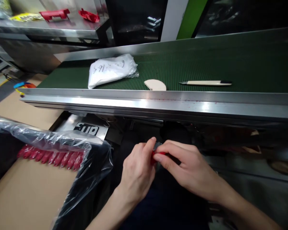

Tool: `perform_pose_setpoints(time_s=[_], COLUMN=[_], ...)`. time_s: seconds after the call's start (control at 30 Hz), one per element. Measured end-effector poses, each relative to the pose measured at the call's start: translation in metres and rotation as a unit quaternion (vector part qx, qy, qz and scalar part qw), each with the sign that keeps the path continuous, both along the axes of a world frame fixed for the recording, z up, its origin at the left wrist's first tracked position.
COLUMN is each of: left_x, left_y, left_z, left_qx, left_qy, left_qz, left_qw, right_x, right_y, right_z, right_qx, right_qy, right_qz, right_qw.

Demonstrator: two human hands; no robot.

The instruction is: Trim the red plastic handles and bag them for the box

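My left hand is closed around a small red plastic part, most of it hidden by the fingers. The thumb and forefinger of my right hand pinch the same part at its right end. A bit of clear plastic film shows between the two hands; I cannot tell whether it wraps the part. Both hands are held over my lap, below the conveyor's metal edge.
On the green conveyor belt lie a white plastic packet, a cream-coloured curved piece and a craft knife. At left, a plastic-lined box holds a row of bagged red parts. Red mouldings sit on a metal shelf.
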State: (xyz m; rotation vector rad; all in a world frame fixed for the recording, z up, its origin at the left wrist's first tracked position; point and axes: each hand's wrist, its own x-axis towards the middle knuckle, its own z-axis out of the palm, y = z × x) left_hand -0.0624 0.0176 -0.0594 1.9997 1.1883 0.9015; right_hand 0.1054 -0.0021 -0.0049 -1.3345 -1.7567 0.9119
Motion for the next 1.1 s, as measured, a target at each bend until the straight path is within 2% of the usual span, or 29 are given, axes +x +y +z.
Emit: perform_pose_setpoints(time_s=[0.03, 0.1, 0.17, 0.2, 0.27, 0.33, 0.43, 0.5, 0.6, 0.77, 0.87, 1.0, 1.1], left_x=[0.000, 0.000, -0.001, -0.002, -0.002, -0.002, 0.000, 0.002, 0.003, 0.002, -0.001, -0.006, -0.009], left_y=[0.002, 0.007, 0.013, 0.016, 0.020, 0.022, 0.020, 0.019, 0.017, 0.015, 0.015, 0.016, 0.014], left_z=[-0.001, -0.003, -0.004, -0.004, -0.004, -0.004, -0.003, -0.003, -0.003, -0.004, -0.005, -0.010, -0.015], left_qx=[0.000, -0.020, -0.060, -0.081, -0.120, -0.149, -0.194, -0.225, -0.258, -0.294, -0.268, -0.201, -0.170], left_qy=[0.003, 0.001, -0.015, -0.027, -0.050, -0.065, -0.097, -0.127, -0.171, -0.219, -0.217, -0.186, -0.159], left_qz=[0.004, 0.026, 0.046, 0.052, 0.061, 0.070, 0.080, 0.084, 0.096, 0.092, 0.089, 0.082, 0.069], left_qw=[1.000, 0.999, 0.997, 0.995, 0.990, 0.984, 0.973, 0.962, 0.946, 0.926, 0.934, 0.958, 0.970], right_x=[0.002, 0.010, 0.020, 0.024, 0.030, 0.031, 0.026, 0.022, 0.019, 0.024, 0.027, 0.028, 0.022], right_y=[-0.002, -0.010, -0.022, -0.029, -0.042, -0.051, -0.053, -0.048, -0.042, -0.046, -0.047, -0.039, -0.036], right_z=[0.001, 0.003, 0.002, 0.001, 0.000, -0.002, -0.001, 0.000, -0.003, -0.021, -0.028, -0.029, -0.034], right_qx=[0.022, 0.076, 0.114, 0.123, 0.142, 0.186, 0.247, 0.250, 0.260, 0.278, 0.286, 0.289, 0.261], right_qy=[0.004, 0.009, -0.016, -0.041, -0.100, -0.149, -0.189, -0.195, -0.199, -0.299, -0.302, -0.276, -0.226], right_qz=[-0.021, -0.122, -0.249, -0.291, -0.316, -0.279, -0.174, -0.121, -0.085, 0.037, 0.099, 0.130, 0.103], right_qw=[1.000, 0.990, 0.962, 0.948, 0.933, 0.930, 0.934, 0.941, 0.941, 0.912, 0.904, 0.907, 0.933])
